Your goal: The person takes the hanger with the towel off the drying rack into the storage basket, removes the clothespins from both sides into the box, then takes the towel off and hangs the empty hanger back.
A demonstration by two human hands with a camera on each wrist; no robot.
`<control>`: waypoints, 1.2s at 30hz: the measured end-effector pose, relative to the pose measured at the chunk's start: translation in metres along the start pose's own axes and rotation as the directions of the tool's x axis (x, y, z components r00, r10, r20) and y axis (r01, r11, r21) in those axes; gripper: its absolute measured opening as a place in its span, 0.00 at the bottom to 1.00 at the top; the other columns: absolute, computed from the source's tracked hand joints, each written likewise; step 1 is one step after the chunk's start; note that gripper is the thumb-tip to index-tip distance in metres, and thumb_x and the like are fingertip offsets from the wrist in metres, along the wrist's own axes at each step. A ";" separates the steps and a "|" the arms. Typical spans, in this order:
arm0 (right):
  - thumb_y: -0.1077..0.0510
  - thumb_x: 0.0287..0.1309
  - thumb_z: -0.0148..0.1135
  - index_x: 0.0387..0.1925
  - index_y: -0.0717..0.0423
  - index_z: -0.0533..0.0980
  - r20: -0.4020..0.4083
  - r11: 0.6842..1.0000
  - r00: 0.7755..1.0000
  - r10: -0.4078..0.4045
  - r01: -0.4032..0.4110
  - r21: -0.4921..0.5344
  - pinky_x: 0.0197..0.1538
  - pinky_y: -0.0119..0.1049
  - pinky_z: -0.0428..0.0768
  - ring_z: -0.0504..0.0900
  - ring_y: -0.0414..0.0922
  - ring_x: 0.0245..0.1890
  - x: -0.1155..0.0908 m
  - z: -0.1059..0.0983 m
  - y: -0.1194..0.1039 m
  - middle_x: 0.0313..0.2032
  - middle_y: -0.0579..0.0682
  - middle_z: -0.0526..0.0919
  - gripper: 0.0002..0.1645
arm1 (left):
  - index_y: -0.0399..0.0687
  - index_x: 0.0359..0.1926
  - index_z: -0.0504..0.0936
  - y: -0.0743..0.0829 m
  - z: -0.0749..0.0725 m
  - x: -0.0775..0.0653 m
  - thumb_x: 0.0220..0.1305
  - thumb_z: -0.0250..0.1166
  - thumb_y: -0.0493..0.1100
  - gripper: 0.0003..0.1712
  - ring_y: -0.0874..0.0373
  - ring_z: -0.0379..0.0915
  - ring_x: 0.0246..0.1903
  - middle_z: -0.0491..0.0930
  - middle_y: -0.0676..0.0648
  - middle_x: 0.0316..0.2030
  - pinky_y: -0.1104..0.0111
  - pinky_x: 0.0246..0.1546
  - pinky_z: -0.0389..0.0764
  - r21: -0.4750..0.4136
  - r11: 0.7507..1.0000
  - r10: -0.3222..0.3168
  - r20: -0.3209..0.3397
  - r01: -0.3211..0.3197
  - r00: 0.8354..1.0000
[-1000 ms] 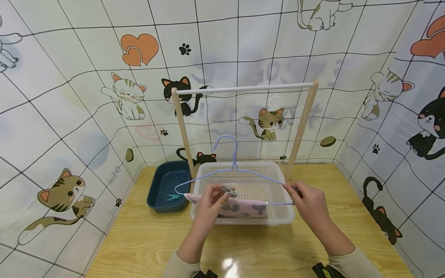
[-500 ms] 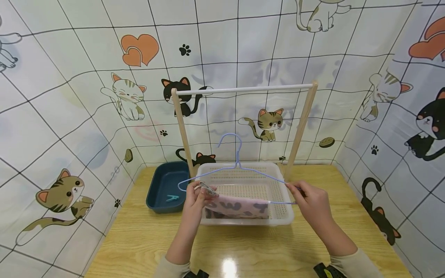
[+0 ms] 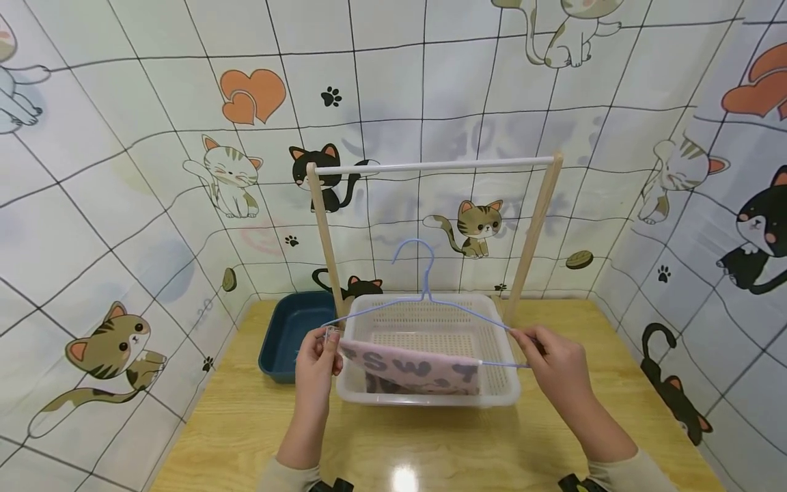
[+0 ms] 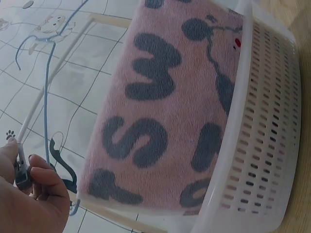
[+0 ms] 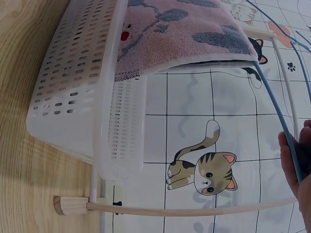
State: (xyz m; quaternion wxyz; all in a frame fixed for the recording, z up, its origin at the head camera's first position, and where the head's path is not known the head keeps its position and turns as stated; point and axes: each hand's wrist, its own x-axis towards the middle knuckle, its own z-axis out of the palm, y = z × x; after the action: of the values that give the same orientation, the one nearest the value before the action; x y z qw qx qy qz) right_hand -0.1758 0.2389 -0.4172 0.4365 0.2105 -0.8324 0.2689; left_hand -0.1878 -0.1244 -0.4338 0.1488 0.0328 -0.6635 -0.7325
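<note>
Left grip (image 3: 313, 367) pinching clip (image 4: 22, 177), towel (image 3: 421, 372) beside

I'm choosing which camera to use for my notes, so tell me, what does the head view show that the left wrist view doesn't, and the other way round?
Only the head view shows the dark blue rectangular plastic tub, the right hand and the printed orange hearts.

Only the left wrist view shows a small red spot on the fluffy pink towel with grey letters, and the slotted outer side of the white plastic basket.

Both share that towel and basket, the left hand pinching a small grey clip, the thin light blue hanger and the white-rodded wooden rack.
</note>
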 end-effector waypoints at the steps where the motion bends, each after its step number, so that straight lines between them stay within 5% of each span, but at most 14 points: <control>1: 0.37 0.68 0.49 0.25 0.55 0.79 0.001 1.000 1.000 0.004 -0.004 0.001 0.15 0.23 0.60 0.59 0.28 0.13 -0.001 0.000 0.000 0.16 0.36 0.71 0.29 | 0.34 0.52 0.72 -0.001 -0.002 0.002 0.70 0.61 0.42 0.17 0.62 0.64 0.18 0.69 0.48 0.23 0.75 0.21 0.68 0.012 1.000 -0.010 -0.019 0.010 1.000; 11: 0.38 0.68 0.50 0.25 0.54 0.78 0.006 1.000 1.000 0.014 -0.014 -0.010 0.15 0.23 0.59 0.57 0.27 0.13 -0.004 -0.002 0.001 0.16 0.35 0.69 0.27 | 0.36 0.52 0.67 -0.011 -0.021 0.020 0.67 0.62 0.34 0.16 0.61 0.72 0.20 0.80 0.40 0.36 0.74 0.21 0.75 0.019 0.998 -0.062 -0.126 0.065 0.990; 15: 0.38 0.68 0.49 0.25 0.54 0.78 0.009 1.000 1.000 0.016 -0.016 -0.009 0.15 0.23 0.59 0.58 0.27 0.13 -0.003 -0.002 0.001 0.16 0.35 0.70 0.28 | 0.34 0.49 0.71 -0.015 -0.028 0.026 0.68 0.61 0.34 0.12 0.62 0.72 0.23 0.81 0.43 0.38 0.75 0.24 0.75 0.090 0.992 -0.079 -0.153 0.094 0.985; 23: 0.38 0.68 0.49 0.25 0.54 0.78 0.002 1.000 1.000 0.009 -0.009 -0.008 0.15 0.23 0.59 0.58 0.28 0.13 -0.002 -0.003 0.001 0.16 0.35 0.69 0.29 | 0.36 0.59 0.71 -0.025 -0.042 0.039 0.71 0.58 0.44 0.21 0.58 0.71 0.33 0.74 0.40 0.45 0.73 0.31 0.75 0.276 0.948 -0.127 -0.135 0.161 0.983; 30: 0.38 0.68 0.50 0.25 0.55 0.78 0.010 1.000 1.000 0.018 -0.018 -0.013 0.15 0.23 0.59 0.58 0.27 0.13 0.000 -0.004 0.000 0.15 0.35 0.69 0.28 | 0.32 0.64 0.62 -0.029 -0.045 0.053 0.74 0.50 0.41 0.23 0.48 0.72 0.46 0.68 0.34 0.56 0.74 0.38 0.79 0.168 0.970 -0.158 -0.118 0.177 0.980; 36: 0.37 0.68 0.48 0.25 0.55 0.78 0.003 1.000 1.000 0.011 -0.011 -0.020 0.15 0.24 0.59 0.57 0.27 0.13 0.000 -0.004 0.002 0.15 0.35 0.69 0.30 | 0.36 0.69 0.59 -0.031 -0.048 0.065 0.74 0.49 0.42 0.27 0.42 0.64 0.61 0.59 0.33 0.67 0.57 0.59 0.71 0.149 0.973 -0.162 -0.110 0.177 0.981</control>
State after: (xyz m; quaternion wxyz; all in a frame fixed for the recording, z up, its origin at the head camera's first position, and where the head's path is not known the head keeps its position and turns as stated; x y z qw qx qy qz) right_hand -0.1745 0.2426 -0.4154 0.4357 0.2021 -0.8369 0.2626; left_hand -0.2432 -0.1853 -0.4597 0.1146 0.1367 -0.7062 -0.6852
